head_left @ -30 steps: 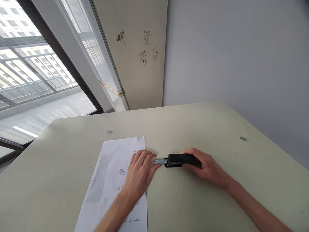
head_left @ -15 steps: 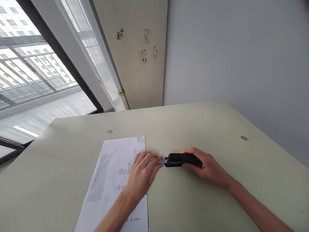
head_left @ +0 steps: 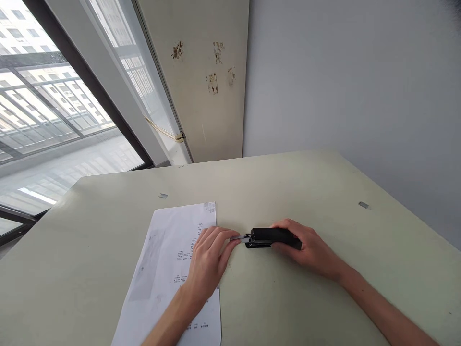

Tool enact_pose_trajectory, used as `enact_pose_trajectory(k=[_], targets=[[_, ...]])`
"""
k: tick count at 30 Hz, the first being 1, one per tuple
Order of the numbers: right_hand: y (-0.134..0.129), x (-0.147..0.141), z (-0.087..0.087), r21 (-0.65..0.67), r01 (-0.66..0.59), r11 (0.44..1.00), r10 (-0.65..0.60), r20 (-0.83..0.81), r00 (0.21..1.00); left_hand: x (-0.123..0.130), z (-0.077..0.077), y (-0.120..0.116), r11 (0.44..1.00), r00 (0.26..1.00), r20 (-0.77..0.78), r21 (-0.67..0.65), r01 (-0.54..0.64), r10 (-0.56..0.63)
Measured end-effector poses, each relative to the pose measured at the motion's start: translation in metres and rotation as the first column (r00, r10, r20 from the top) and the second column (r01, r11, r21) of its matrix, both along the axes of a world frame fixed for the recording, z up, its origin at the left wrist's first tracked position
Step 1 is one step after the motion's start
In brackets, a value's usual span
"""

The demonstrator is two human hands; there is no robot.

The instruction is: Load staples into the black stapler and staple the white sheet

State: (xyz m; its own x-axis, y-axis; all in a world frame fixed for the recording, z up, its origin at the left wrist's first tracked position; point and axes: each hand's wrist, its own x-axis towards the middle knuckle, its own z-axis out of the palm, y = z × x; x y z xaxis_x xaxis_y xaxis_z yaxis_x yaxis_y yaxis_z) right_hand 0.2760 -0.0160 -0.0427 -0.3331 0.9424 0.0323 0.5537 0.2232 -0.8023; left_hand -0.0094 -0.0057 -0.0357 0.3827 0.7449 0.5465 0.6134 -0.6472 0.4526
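Note:
A black stapler (head_left: pixel 272 234) lies on its length across the table, its front end pointing left. My right hand (head_left: pixel 306 247) is closed around its rear half, thumb on the near side and fingers on the far side. A narrow silver staple tray (head_left: pixel 245 239) sticks out of the stapler's front. My left hand (head_left: pixel 211 254) pinches the outer end of this tray between thumb and forefinger. Whether loose staples lie in the tray is too small to tell. Under my left hand and forearm is a printed sheet of paper (head_left: pixel 162 240).
On the pale table (head_left: pixel 273 192) lie a small strip of staples (head_left: pixel 163 196) beyond the paper and another small grey strip (head_left: pixel 363 204) at the right. Behind the table stand a grey wall (head_left: pixel 342 72) and a stained panel (head_left: pixel 201 115). A window is at the left.
My left hand has shifted slightly left, its thumb and forefinger a little farther from the stapler, with more of the silver tray showing. My right hand and the stapler hold still.

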Motion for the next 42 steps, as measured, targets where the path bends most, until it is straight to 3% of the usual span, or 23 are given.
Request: enact_pose_trajectory(k=[4,7,19,27,42], targets=[[0.0002,0.0006,-0.0015,0.023,0.003,1.0,-0.003,0.005,1.0,-0.0012,-0.003,-0.0013,0.995,0.999,0.028,-0.09,-0.038,0.041],[0.0003,0.0005,-0.0018,0.024,0.002,1.0,-0.002,0.007,1.0,-0.0018,-0.0031,-0.0016,0.996,0.999,0.037,-0.083,-0.029,0.032],[-0.0003,-0.0001,0.0008,0.023,-0.008,1.0,0.008,-0.005,1.0,-0.0041,0.0032,0.0037,0.997,0.997,-0.071,0.083,-0.003,0.009],[0.0,0.0006,0.0001,0.034,-0.012,0.999,0.013,-0.006,1.0,-0.0049,0.0032,0.0064,0.962,0.975,-0.22,0.254,0.097,-0.04],[0.0001,0.001,-0.0012,-0.005,-0.007,1.0,0.007,-0.011,1.0,-0.0036,0.004,0.0055,0.981,0.969,-0.244,0.172,0.092,-0.048]])
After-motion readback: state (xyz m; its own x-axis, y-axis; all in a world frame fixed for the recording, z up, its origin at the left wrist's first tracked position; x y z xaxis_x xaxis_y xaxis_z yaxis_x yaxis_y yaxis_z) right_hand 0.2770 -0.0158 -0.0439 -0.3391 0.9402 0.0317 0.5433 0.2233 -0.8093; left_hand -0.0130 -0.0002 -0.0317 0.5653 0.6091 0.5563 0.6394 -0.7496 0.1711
